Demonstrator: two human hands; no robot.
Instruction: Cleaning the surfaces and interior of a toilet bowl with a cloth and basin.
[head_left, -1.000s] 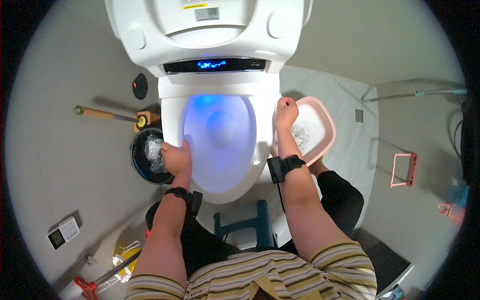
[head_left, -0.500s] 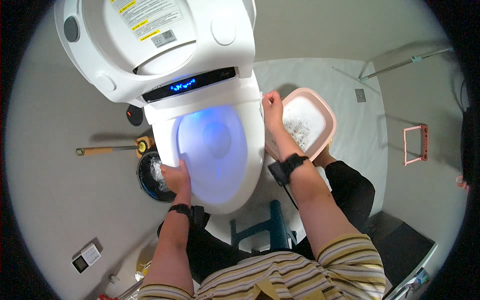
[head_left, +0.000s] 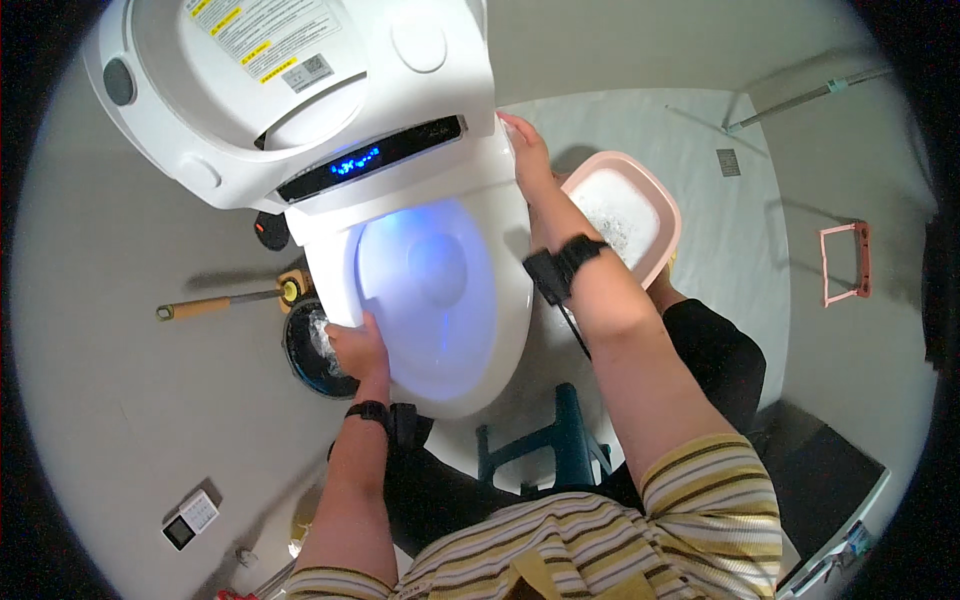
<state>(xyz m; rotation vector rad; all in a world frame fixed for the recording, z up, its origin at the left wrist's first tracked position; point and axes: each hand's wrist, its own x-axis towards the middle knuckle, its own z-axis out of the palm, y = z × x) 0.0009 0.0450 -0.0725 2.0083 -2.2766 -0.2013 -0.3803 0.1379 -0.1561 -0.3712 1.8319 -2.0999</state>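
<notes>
The white toilet stands before me with its seat and lid raised and blue light in the bowl. My left hand is closed over the left rim, thumb toward the bowl and fingers on the outer side. Along the toilet's right side, by the base of the raised lid, my right hand is bent with its fingers pressed to the white surface. A bit of something white shows at those fingertips, too small to name. To the right of that forearm sits a pink basin with foamy water.
A black bin with a clear bag and a wooden-handled brush are at left. A dark green stool stands close to my legs. A pink rack and a metal pole are at right.
My right hand has moved away from me along the toilet's right side, up to the lid's base, its fingers reaching farther forward. The left hand keeps its hold on the rim.
</notes>
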